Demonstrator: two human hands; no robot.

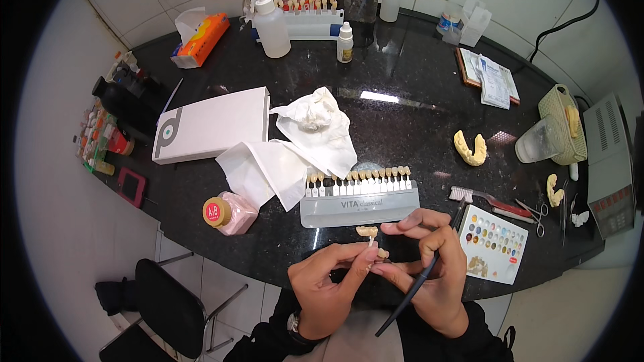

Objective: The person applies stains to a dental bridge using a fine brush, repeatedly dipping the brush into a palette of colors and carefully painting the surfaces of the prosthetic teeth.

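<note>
Head view: by the left hand (329,288), a thin white stick (371,242) is pinched, with a dental bridge (366,231) set crosswise on top, just left of a right fingertip. Below, a smaller tooth piece (382,253) is seen (whose grip cannot be told). By the curled right hand (439,281), a dark brush (408,293) is grasped aslant, thin end pointed away.

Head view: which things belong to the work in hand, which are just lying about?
Likely in the job:
tooth-coloured piece on a white stick, left hand
dark pen-like tool, right hand
shade guide
colour palette

Seemingly just lying about:
tissue box
flat white box
black chair
</note>
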